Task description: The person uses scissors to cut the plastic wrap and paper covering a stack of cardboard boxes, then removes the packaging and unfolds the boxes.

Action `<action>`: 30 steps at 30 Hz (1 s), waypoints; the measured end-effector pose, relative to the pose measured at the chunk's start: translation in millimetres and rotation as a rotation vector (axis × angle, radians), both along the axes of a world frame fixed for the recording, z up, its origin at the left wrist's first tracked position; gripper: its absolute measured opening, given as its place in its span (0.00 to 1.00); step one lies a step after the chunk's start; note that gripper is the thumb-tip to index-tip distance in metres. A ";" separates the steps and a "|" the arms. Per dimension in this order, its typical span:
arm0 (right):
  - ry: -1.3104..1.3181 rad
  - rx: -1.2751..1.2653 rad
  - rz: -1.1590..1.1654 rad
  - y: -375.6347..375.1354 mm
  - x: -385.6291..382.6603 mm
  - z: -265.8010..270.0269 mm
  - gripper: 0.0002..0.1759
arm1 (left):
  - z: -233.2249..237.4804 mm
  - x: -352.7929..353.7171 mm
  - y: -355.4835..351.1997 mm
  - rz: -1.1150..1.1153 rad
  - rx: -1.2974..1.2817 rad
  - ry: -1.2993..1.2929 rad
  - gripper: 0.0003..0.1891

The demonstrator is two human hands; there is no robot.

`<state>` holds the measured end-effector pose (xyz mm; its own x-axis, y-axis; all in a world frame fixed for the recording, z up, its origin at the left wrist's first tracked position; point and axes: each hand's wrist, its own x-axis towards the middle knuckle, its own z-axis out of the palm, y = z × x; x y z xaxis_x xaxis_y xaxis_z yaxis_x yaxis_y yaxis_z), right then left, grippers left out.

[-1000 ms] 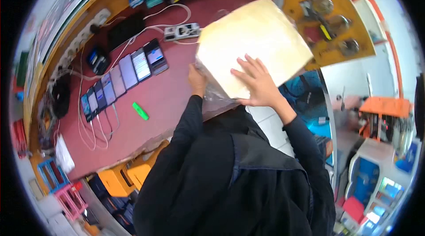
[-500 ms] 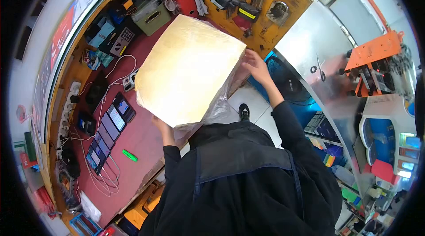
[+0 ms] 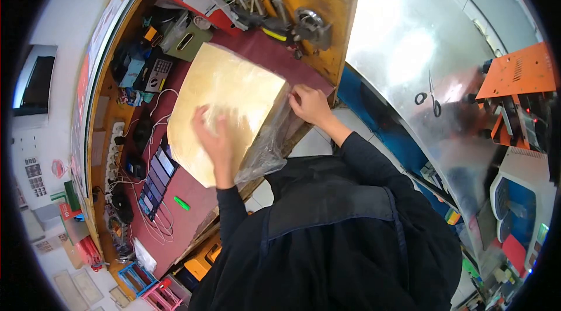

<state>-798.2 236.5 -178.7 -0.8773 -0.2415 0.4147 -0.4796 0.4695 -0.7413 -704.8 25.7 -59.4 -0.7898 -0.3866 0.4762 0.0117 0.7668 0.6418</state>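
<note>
A large block of pale yellow sheets (image 3: pixel 234 80) in clear plastic lies on the maroon tabletop (image 3: pixel 196 185). Over its top, toward the near left side, my left hand (image 3: pixel 215 139) is blurred, its thumb and fingers apart and nothing in them. At the block's right corner my right hand (image 3: pixel 310 105) is closed, with fingertips pinching the clear plastic wrap (image 3: pixel 266 146). That wrap hangs loose and crumpled along the near right side, down to the table edge.
Several phones (image 3: pixel 156 179) with white cables lie left of the block, near a green marker (image 3: pixel 182 203). Padlocks (image 3: pixel 272 10) hang on the wooden panel at the back. Scissors (image 3: pixel 430 98) lie on the metal counter to the right, beside an orange device (image 3: pixel 517 74).
The block has gone from being held tilted at the table edge to lying farther onto the table. My left hand has left its lower edge and moved over its top; my right hand has closed.
</note>
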 end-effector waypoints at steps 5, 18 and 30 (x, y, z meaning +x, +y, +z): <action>0.070 0.031 0.075 11.5 -25.3 -5.1 0.07 | 6.3 -70.5 51.5 -0.457 -0.092 -0.238 0.20; -0.070 -0.350 0.394 18.3 -38.9 -25.1 0.12 | 18.3 -172.0 -20.3 -0.445 -0.223 -0.520 0.08; -0.269 -0.294 0.011 -28.4 -61.1 -46.7 0.10 | -28.1 -251.0 -43.8 -0.581 -0.821 -0.576 0.15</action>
<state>-859.3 208.1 -225.4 -0.9621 -0.1562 0.2237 -0.2541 0.2142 -0.9432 -955.8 -18.1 -87.5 -0.9285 0.3643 -0.0724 0.3666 0.9301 -0.0222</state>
